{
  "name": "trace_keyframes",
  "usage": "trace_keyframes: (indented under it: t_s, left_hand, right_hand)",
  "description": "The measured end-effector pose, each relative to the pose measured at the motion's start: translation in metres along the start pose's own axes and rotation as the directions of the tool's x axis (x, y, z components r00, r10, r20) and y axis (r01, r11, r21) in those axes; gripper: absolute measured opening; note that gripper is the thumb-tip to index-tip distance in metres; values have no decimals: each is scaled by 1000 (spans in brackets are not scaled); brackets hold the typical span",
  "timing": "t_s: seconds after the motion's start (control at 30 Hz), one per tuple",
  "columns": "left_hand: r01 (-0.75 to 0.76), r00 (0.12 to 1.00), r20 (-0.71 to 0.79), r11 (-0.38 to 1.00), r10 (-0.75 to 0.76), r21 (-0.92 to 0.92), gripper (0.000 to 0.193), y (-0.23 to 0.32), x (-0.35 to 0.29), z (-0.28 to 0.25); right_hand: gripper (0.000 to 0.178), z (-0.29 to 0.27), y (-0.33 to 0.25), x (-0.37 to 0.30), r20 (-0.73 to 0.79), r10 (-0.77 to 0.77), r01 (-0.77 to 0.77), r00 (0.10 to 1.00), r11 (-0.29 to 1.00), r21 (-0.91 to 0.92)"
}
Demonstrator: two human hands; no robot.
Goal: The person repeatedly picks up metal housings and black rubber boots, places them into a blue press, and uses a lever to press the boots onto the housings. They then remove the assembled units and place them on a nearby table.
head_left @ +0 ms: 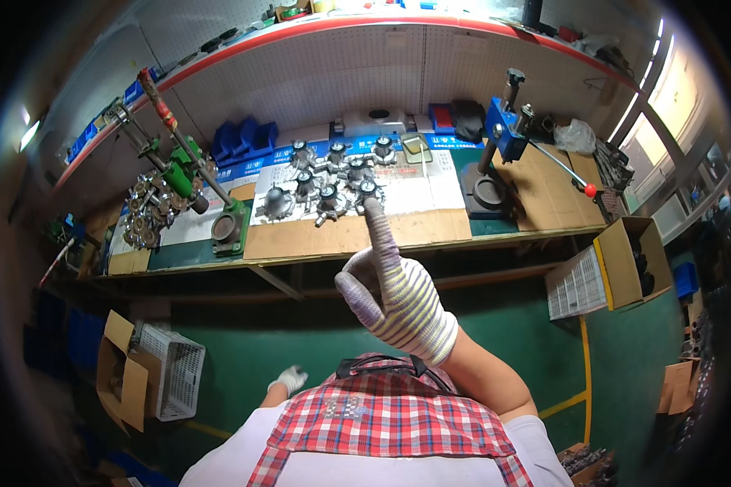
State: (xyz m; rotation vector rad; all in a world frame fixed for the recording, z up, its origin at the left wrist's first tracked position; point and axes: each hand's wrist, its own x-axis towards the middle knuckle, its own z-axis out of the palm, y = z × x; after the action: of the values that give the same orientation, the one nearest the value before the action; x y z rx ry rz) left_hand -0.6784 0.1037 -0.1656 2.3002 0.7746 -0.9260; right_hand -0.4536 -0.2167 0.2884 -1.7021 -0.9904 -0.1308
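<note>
My right hand (402, 304), in a striped knit glove, reaches toward the workbench. Its index finger stretches out over a metal part with a dark round cap (369, 188) at the near edge of a group; whether it touches cannot be told. The other fingers curl inward, the thumb stands apart, and nothing is held. Several similar silvery parts with projecting arms stand around it, among them another capped part (328, 195) and a plain dome-topped one (278, 202). Low beside my body hangs my left hand (288, 379), gloved, with loosely extended fingers and nothing visible in it.
A green hand press (229, 231) stands left on the bench, beside piled metal parts (148, 213). At the right is a blue lever press (508, 134) with a red-knobbed handle. A small tray (415, 146) lies behind. Crates and cardboard boxes (638, 260) flank the floor.
</note>
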Motion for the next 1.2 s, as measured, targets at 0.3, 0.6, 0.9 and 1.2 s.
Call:
trace_keyframes:
  t_s: [0.3,0.6,0.9,1.2]
  left_hand:
    - [294,944,-105,940,-314,-173,58,-160,-5,40]
    - [165,975,-103,953,-196,-253,58,-105,30,20]
    - [32,996,70,974,-49,225,64,-107,103,-42]
    - [-137,990,2,966,140,219,55,168,130,-78]
  right_hand:
    - [73,22,7,16,-28,-331,332,943,941,65]
    - [82,44,24,25,124,285,-308,951,917,255]
    - [62,-6,24,-7,-447,269,-146,853,946,291]
    - [51,-174,-12,-196,-871,-238,-410,430,808,-423]
